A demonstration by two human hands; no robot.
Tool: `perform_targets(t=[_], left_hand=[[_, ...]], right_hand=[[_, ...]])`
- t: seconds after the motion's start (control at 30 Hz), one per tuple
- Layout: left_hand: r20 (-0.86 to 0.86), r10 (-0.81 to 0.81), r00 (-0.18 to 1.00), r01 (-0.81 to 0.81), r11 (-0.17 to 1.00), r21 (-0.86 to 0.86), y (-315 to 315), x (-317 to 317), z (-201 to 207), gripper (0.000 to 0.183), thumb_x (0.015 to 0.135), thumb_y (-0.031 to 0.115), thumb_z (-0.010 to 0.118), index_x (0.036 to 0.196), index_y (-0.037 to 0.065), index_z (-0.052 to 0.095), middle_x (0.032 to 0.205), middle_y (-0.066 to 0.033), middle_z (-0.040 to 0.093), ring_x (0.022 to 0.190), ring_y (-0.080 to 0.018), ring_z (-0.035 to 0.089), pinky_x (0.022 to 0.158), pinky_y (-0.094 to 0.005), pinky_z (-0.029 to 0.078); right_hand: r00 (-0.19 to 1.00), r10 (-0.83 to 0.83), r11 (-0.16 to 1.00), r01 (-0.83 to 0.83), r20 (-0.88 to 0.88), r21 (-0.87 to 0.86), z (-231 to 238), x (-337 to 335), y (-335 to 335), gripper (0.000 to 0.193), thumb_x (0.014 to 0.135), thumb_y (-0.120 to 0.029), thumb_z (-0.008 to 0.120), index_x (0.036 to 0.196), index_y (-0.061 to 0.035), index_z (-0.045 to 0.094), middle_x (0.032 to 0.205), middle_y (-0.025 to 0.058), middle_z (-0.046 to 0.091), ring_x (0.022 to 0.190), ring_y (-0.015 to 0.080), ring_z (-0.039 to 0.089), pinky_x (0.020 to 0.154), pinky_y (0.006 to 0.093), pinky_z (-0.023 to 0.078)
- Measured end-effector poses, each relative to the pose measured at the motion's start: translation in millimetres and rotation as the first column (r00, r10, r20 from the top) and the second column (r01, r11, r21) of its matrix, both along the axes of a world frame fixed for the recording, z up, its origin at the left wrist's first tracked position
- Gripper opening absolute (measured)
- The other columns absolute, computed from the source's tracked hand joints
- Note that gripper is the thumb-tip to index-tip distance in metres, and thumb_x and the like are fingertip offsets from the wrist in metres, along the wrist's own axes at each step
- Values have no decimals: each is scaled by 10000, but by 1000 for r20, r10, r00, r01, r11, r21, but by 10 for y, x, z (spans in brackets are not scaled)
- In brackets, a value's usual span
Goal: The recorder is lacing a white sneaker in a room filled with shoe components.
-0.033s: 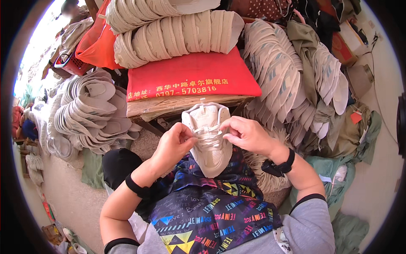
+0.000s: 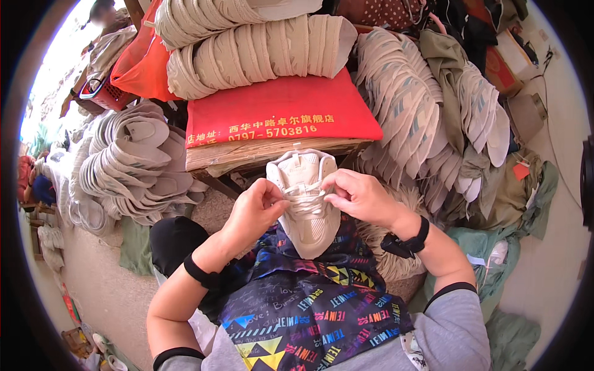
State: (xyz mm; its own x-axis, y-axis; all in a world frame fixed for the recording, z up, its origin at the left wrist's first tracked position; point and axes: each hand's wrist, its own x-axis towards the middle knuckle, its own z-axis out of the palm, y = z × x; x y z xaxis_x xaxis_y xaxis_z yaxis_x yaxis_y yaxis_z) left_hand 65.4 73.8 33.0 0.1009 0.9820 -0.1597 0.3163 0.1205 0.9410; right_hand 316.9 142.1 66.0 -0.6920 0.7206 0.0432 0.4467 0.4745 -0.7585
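Right now, the left hand (image 2: 250, 209) is curling in at the left edge of the pale shoe upper (image 2: 309, 240), its thumb and forefinger nearly closing and seemingly pinching the lace (image 2: 304, 209). Across from it, the right hand (image 2: 364, 195) is bending its thumb and forefinger inward at the other edge, apparently gripping the lace too, though the fingers are partly hiding the strand. The shoe upper is lying between the two hands, its toe pointing toward the wearer, above the patterned apron (image 2: 334, 303).

Judging by what is showing, the lacing is partly done: several rows are already crossing the middle, between the hands, while the tongue (image 2: 297, 168) is standing bare just beyond them. Tightening or tying is seemingly remaining; whether any eyelets are waiting is too small to tell.

Farther beyond both hands, bundled uppers (image 2: 260, 60) are resting on a red cover (image 2: 278, 102). A second pile (image 2: 127, 170) is sitting left of the left hand, and more stacked pieces (image 2: 399, 96) are hanging beyond the right.
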Motion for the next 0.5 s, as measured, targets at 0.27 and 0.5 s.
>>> perform_targets(t=[0.27,0.5], left_hand=[[18,46,999,-47,998,36,-5,-39,13,168,906,109,672,966,1,559,766,16,564,640,-30,498,543,-210,421],[-235,50,971,-33,997,74,4,-69,145,195,880,131,687,976,8,570,754,-37,578,637,-91,537,581,-262,455]], right_hand=[[987,133,895,-82,-89,439,-228,-129,16,119,818,-98,667,920,-59,621,775,93,582,662,238,604,605,347,495],[994,45,794,-94,-97,-601,-112,-11,99,137,893,-167,645,903,-32,626,746,-18,594,663,58,517,597,256,444]])
